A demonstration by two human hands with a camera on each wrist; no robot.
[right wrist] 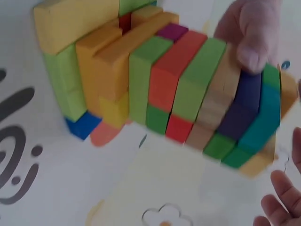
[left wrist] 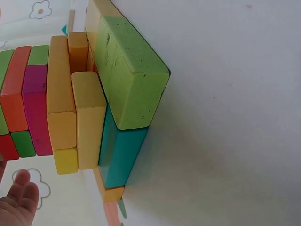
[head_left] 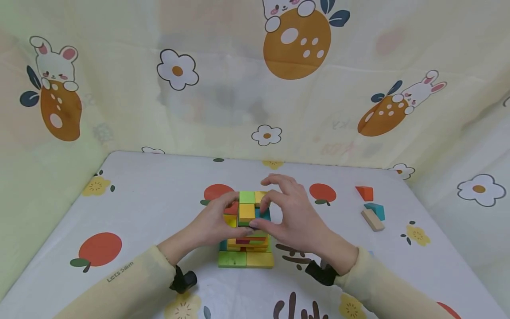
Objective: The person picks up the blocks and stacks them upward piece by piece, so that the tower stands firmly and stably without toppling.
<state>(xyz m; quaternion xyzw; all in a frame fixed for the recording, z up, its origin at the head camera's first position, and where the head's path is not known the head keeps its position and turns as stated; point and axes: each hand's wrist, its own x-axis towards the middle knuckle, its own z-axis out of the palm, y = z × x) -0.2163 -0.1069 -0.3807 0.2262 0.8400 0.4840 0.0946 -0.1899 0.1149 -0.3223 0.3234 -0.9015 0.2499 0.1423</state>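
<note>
A tower of coloured wooden blocks (head_left: 247, 212) stands in front of me, seen from its sides in both wrist views. My left hand (head_left: 211, 221) grips its upper left part, the thumb lying across the front face. In the right wrist view this left thumb (right wrist: 250, 56) presses near the top by a dark blue block (right wrist: 247, 89). My right hand (head_left: 296, 215) holds the upper right corner between curled index finger and thumb, beside a teal block (head_left: 266, 214). Its other fingers (right wrist: 282, 193) are spread away from the tower. Green and yellow blocks (head_left: 245, 260) form the front base.
At the right of the table lie an orange wedge block (head_left: 365, 193), a teal block (head_left: 376, 211) and a plain wooden block (head_left: 372, 220). The table is covered with a fruit-print cloth (head_left: 151, 199), and a printed curtain (head_left: 223, 110) hangs behind and at the sides.
</note>
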